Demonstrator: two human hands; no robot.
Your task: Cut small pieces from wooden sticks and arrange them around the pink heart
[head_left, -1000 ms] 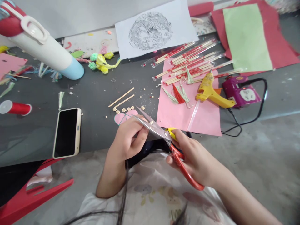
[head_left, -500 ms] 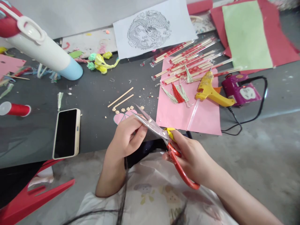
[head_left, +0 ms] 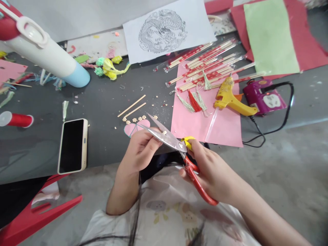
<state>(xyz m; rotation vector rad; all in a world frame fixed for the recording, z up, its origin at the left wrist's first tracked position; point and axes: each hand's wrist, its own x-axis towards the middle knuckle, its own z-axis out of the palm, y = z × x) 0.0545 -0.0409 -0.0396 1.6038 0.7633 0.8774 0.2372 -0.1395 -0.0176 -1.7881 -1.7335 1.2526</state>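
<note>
My right hand [head_left: 208,171] grips a pair of scissors [head_left: 169,139] by its red and yellow handles, blades parted and pointing up-left. Between the blades shows the pale end of a small wooden stick [head_left: 164,132], pinched in my left hand [head_left: 143,148]; the rest of the stick is hidden by the fingers. Just beyond my left hand lies a pink paper shape [head_left: 135,127] with drawn lines, partly covered by the hand. Tiny flower-shaped wooden pieces [head_left: 134,120] sit in a row along its upper edge. Two short wooden sticks [head_left: 132,106] rest behind them.
To the right, pink paper [head_left: 189,126] carries tassels [head_left: 194,101] and a yellow glue gun [head_left: 228,99], near a purple power socket [head_left: 263,99]. Wrapped chopsticks [head_left: 210,70] lie behind. On the left are a phone [head_left: 72,146], red thread spool [head_left: 19,120] and tall bottle [head_left: 48,58].
The scissors have shifted very slightly, and the stick's end still shows between the parted blades. Both hands keep their grip; the view has moved a little.
</note>
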